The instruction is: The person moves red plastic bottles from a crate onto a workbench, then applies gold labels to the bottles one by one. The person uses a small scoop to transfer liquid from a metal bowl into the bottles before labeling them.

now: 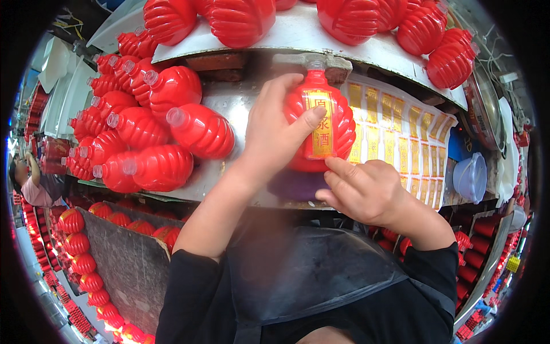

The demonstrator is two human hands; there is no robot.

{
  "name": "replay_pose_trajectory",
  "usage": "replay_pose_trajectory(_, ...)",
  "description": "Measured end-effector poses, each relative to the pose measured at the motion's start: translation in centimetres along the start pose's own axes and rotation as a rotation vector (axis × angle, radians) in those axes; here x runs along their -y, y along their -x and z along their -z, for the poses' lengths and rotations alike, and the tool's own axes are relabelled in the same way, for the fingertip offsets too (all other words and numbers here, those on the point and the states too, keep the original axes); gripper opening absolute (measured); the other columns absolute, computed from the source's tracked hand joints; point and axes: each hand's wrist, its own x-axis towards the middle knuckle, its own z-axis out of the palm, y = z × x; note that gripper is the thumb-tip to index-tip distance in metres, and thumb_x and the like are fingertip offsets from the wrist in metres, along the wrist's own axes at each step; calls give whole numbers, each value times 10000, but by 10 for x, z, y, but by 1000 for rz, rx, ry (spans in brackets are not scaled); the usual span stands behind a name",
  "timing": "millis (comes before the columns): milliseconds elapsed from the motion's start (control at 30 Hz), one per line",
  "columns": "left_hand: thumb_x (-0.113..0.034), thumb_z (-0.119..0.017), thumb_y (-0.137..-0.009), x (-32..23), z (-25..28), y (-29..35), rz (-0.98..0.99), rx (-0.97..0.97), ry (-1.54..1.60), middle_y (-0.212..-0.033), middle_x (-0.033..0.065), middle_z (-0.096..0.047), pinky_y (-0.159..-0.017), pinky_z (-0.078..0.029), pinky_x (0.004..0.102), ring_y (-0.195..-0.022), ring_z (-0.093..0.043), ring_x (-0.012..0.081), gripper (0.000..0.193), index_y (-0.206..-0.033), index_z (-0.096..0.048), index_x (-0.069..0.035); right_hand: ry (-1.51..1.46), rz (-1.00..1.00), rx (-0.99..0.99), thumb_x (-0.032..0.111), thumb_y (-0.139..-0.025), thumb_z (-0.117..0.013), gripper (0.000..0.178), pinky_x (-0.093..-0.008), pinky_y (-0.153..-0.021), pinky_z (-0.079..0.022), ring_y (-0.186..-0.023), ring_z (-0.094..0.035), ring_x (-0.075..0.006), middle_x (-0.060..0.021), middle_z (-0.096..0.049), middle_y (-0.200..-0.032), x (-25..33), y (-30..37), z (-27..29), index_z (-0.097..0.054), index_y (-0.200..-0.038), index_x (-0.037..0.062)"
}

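A round red ribbed bottle (345, 132) with a clear threaded neck stands or lies before me, its neck pointing away. A gold label with red lettering (319, 135) runs down its front. My left hand (278, 117) grips the bottle from its left side, fingers near the shoulder and thumb laid across the label. My right hand (369, 189) touches the bottle's lower right with its outstretched index finger, close to the label's bottom corner. The thumb of that hand is apart from the index finger, and its other fingers are curled. To the right lies a sheet of gold labels (395, 135).
Several red bottles without visible labels (154, 166) lie heaped at the left on the metal table (220, 106). More bottles (243, 20) rest on a raised white board (298, 34) across the far side. A translucent bucket (470, 178) stands at the right. Another person (37, 186) is at far left.
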Motion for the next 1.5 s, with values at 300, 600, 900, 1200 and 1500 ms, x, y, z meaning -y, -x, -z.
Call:
replay_pose_trajectory(300, -402, -688, -900, -4, 14, 12, -340, 99, -425, -1378, 230, -507, -1081, -391, 482, -1254, -500, 408, 607, -1386, -574, -56, -481, -678, -146, 188, -865, -747, 367, -364, -668, -520, -739, -638, -285, -133, -617, -853, -38, -27, -18, -698, -1206, 62)
replay_pose_trajectory(600, -398, -671, -898, -4, 19, 0, -314, 238, -464, -1346, 210, -506, -1092, -382, 471, -1244, -490, 393, 615, -1414, -557, -84, -463, -675, -180, 153, -838, -785, 420, -298, -609, -462, -655, -548, -159, -76, -583, -846, -41, -27, -27, -704, -1239, 62)
replay_pose_trajectory(900, -399, -623, -947, 8, 20, 12, -143, 183, -76, -1464, 254, -458, -1143, -359, 464, -1369, -442, 426, 744, -1526, -365, -9, -862, -940, -104, 299, -970, -677, 564, -195, -609, -422, -699, -478, -32, -41, -598, -1296, -38, 0, -26, -536, -1476, 92)
replay_pose_trajectory(1200, -415, -698, -903, 7, 13, 24, -216, 185, -249, -1519, 277, -401, -1171, -329, 489, -1419, -390, 448, 810, -1513, -364, -1, -678, -856, -87, 285, -829, -798, 840, -215, -637, -465, -714, -507, -62, -102, -586, -1321, -22, 4, -35, -422, -1551, 77)
replay_pose_trajectory(1500, -358, -687, -924, 10, 15, 25, -218, 192, -232, -1542, 257, -397, -1178, -328, 461, -1435, -393, 409, 756, -1513, -375, -1, -603, -822, -93, 312, -815, -820, 872, -220, -649, -466, -738, -509, -68, -104, -582, -1314, -23, 7, -41, -418, -1555, 82)
